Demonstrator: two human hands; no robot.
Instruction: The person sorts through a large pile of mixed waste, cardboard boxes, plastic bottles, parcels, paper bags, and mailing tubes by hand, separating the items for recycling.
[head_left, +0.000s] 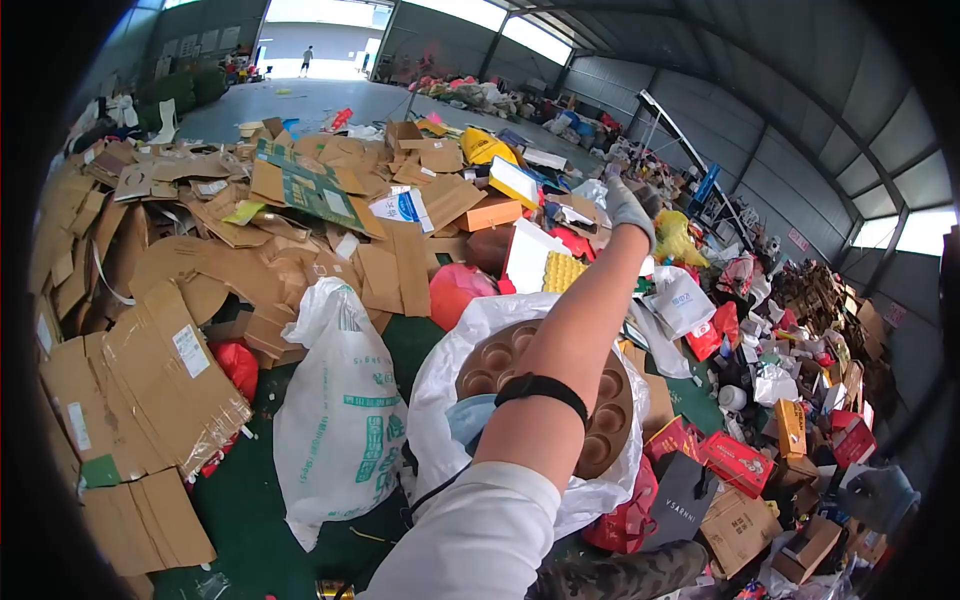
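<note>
My left hand (628, 205), in a grey glove, reaches far forward over the heap; its fingers are small and blend into the clutter, so I cannot tell what they hold. Under that forearm, a white plastic bag (435, 385) stands wide open. Inside it lie a brown tray with round hollows (605, 420) and a light blue item (468, 418). At the right edge, my right hand (880, 500), also gloved in grey, hovers over boxes and packaging, its fingers dim. Left of the open bag leans a filled white sack with green print (335, 430).
Flattened cardboard (150, 375) is heaped on the left and ahead. Mixed packaging, including a red box (737, 463) and a black paper bag (678, 500), covers the right side. A camouflage trouser leg (625, 572) shows at the bottom. A distant person (307, 60) stands in the doorway.
</note>
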